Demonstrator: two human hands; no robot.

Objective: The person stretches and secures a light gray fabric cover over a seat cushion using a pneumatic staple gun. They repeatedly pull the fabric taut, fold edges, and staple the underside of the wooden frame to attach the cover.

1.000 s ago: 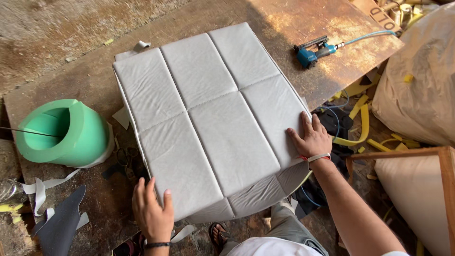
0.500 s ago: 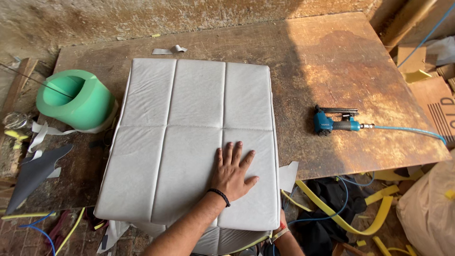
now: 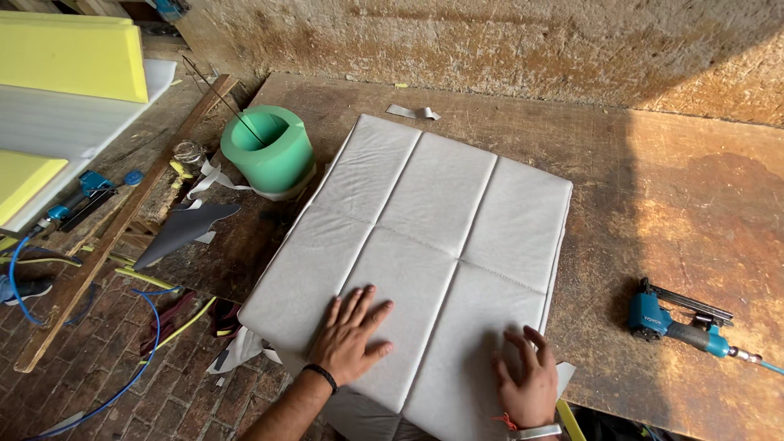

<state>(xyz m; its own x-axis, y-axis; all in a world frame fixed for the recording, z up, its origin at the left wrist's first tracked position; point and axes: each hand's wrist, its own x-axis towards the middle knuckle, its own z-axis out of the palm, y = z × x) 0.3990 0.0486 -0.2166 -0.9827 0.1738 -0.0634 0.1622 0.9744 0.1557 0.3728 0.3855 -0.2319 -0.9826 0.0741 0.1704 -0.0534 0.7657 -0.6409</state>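
A large grey-white quilted cushion [image 3: 425, 237], stitched into six panels, lies flat on a worn wooden workbench [image 3: 653, 188]. My left hand [image 3: 349, 335] rests palm down, fingers spread, on the cushion's near left panel. My right hand [image 3: 527, 384] presses flat on the near right panel close to the front edge. Neither hand grips anything. The cushion's near corner overhangs the bench edge.
A green foam ring [image 3: 269, 149] stands left of the cushion. A blue pneumatic stapler [image 3: 674, 320] with its hose lies at the right. A grey fabric offcut [image 3: 181, 233], white strips, yellow foam blocks [image 3: 65, 57] and a blue tool [image 3: 77, 198] sit at the left. Brick floor with hoses below.
The view has swung round. My right hand has come onto the cushion beside my left, which stays flat on it. The cushion now lies turned at an angle on the bench.
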